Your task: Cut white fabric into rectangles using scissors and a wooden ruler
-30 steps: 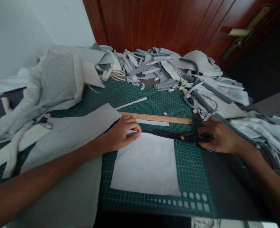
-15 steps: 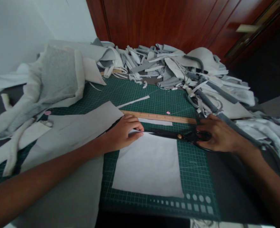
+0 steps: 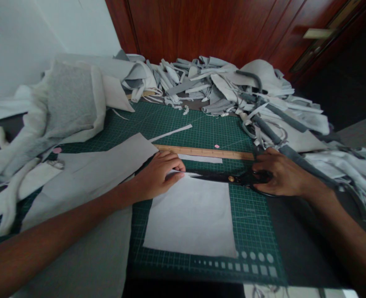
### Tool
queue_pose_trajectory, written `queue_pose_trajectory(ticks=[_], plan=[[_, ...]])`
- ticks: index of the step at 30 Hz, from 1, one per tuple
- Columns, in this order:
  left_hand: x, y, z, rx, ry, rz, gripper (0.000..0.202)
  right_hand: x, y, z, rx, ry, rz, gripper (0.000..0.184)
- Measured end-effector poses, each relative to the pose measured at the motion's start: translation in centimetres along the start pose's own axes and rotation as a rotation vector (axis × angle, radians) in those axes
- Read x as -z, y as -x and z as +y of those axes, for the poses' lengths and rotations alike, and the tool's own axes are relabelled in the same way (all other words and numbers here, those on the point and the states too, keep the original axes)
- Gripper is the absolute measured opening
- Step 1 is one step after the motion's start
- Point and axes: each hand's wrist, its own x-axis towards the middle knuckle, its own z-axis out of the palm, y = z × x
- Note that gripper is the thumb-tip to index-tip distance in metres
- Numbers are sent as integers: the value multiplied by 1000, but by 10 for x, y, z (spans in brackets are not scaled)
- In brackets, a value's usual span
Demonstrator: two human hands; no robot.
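Note:
My right hand (image 3: pixel 278 171) is closed round the handles of black scissors (image 3: pixel 232 179), whose blades point left, slightly parted, along the top edge of a white fabric piece (image 3: pixel 191 219). At that edge's left end, my left hand (image 3: pixel 161 174) pinches the cloth between thumb and fingers. The scissor tips come close to my left fingertips. Just beyond the blades lie a thin white strip (image 3: pixel 201 159) and a wooden ruler (image 3: pixel 204 152). Under the fabric is a green cutting mat (image 3: pixel 248 231).
A larger pale fabric sheet (image 3: pixel 92 169) lies under my left forearm. Thick grey-white cloth (image 3: pixel 71 95) is bunched at the left. Heaped scraps (image 3: pixel 198 82) line the back, and more cloth (image 3: pixel 294 124) fills the right. Small pink pieces (image 3: pixel 217 146) lie on the mat.
The scissor blades have parted a little more near the fabric's edge. The whole view has shifted slightly; both hands keep nearly the same places on the cloth and scissors.

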Motion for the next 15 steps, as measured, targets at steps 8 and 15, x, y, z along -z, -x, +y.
queue_pose_trajectory(ticks=[8, 15], plan=[[-1, -1, -2, -16, 9, 7, 17, -3, 0, 3, 24, -15, 21, 29], [-1, 0, -1, -6, 2, -3, 16, -2, 0, 3, 55, -31, 53, 34]])
